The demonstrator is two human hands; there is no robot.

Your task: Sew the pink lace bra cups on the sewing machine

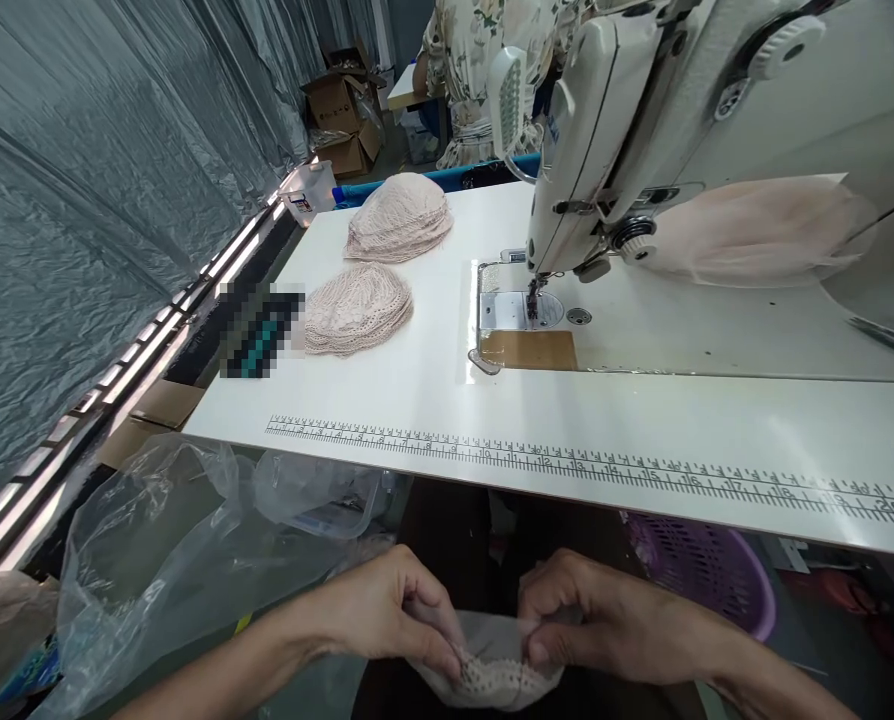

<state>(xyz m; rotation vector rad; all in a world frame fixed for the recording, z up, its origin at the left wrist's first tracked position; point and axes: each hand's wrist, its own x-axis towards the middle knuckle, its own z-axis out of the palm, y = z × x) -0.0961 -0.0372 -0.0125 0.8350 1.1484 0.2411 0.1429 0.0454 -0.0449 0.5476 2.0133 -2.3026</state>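
Note:
My left hand (409, 615) pinches one side of a pale lace fabric piece (503, 680) in front of my lap, below the table edge. The other side of that piece is pinched by my right hand (586, 615). Sheer cloth shows along its top, and openwork lace runs lower down. On the white table, two stacks of similar beige lace pieces lie to the left: a nearer stack (361, 308) and a farther stack (400, 215). The sewing machine (578, 150) stands at the right, its needle area (535, 300) over a metal plate.
A printed ruler (484, 450) runs along the front of the table. Pale sheer fabric (754, 230) lies under the machine arm. Below are a clear plastic bag (154, 540), a plastic container (323, 495) and a purple basket (706, 570). A person (484, 70) is beyond the table, near cardboard boxes (342, 110).

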